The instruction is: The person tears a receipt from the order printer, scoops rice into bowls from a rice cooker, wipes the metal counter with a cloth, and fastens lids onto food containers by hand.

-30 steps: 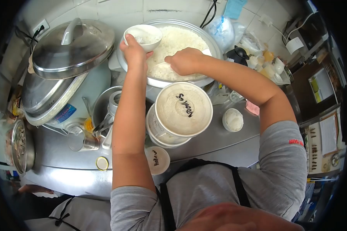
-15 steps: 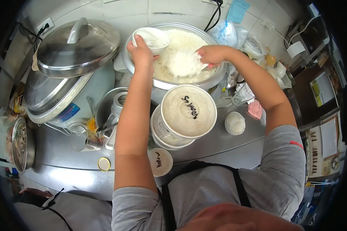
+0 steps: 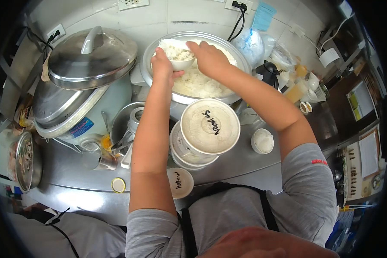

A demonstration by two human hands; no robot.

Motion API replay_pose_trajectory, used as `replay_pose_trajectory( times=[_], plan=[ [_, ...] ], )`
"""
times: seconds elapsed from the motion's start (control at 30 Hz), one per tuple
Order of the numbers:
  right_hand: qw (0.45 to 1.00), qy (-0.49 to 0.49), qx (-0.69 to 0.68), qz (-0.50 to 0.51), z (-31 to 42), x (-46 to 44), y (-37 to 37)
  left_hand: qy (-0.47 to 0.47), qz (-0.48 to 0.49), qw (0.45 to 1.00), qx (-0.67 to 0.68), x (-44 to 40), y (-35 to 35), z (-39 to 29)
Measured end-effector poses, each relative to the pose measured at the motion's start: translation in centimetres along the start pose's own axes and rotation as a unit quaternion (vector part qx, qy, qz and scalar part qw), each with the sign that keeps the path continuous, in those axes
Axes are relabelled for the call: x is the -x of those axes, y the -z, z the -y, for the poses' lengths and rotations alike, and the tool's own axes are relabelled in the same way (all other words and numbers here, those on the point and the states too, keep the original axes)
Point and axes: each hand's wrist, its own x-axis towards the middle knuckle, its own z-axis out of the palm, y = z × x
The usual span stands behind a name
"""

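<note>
My left hand (image 3: 162, 66) is closed on the side of a small white bowl (image 3: 182, 65) holding rice (image 3: 179, 53). My right hand (image 3: 210, 59) is closed on a white rice paddle (image 3: 173, 42), whose blade lies over the rice at the bowl's top. Both hands are above a large round rice cooker pot (image 3: 148, 75) filled with white rice (image 3: 202, 85). In front of the pot, a stack of round white tubs carries a lid (image 3: 210, 133) marked in black ink. My fingers hide most of the paddle's handle.
A second rice cooker (image 3: 84, 122) stands left, with a metal lid (image 3: 88, 58) tilted on top. A small cup of rice (image 3: 262, 141) sits right of the tubs. Another marked lid (image 3: 180, 182) lies near the counter's front edge. A person in grey (image 3: 86, 236) is at lower left.
My right hand has moved left, carrying the paddle of rice from over the pot to the bowl. The bowl has shifted slightly right and down and now shows heaped rice.
</note>
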Motion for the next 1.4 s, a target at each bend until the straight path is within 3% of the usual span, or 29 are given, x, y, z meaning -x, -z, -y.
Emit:
replay_pose_trajectory(
  times=[0.13,0.27,0.37,0.5,0.6,0.7,0.87,0.97,1.0,1.1,1.23,1.4],
  plan=[
    [0.999,0.053,0.001,-0.012,-1.8,0.5,-0.4,-0.001,0.014,1.000,-0.003,1.2,-0.5,-0.7],
    [0.985,0.115,-0.060,-0.112,-4.5,-0.9,1.6,0.000,0.020,1.000,-0.019,0.8,-0.5,-0.6],
    [0.963,0.226,0.044,-0.141,-3.9,0.2,2.1,0.008,0.018,1.000,-0.024,1.0,-0.7,-0.6],
    [0.972,0.200,0.070,-0.098,-4.5,0.8,1.6,-0.014,0.026,0.999,-0.015,1.0,-0.5,-0.4],
    [0.989,0.120,-0.008,-0.086,-4.0,-0.1,3.5,-0.063,0.016,0.997,-0.051,0.8,-0.3,0.1],
    [0.991,0.086,-0.001,-0.106,-3.4,-1.4,4.6,-0.097,-0.007,0.991,-0.094,1.5,-0.9,0.2],
    [0.991,0.125,0.033,-0.038,-3.7,0.5,1.7,-0.123,-0.031,0.990,-0.060,0.9,-0.6,0.5],
    [0.990,0.074,0.044,-0.108,-5.0,0.0,2.1,-0.121,-0.064,0.990,-0.022,1.1,-0.6,0.4],
    [0.995,0.020,0.035,-0.093,-5.1,-0.4,3.1,-0.123,-0.063,0.990,0.008,0.9,-0.2,0.4],
    [0.983,-0.084,0.132,0.092,-5.2,-0.6,2.2,-0.135,-0.084,0.986,0.049,1.3,-0.4,0.0],
    [0.968,0.047,0.177,0.171,-2.6,0.0,-0.5,-0.138,-0.089,0.985,0.049,1.5,-0.5,-0.3],
    [0.934,0.141,0.206,0.254,0.3,0.5,-0.3,-0.134,-0.080,0.987,0.041,1.2,-0.3,0.0]
  ],
)
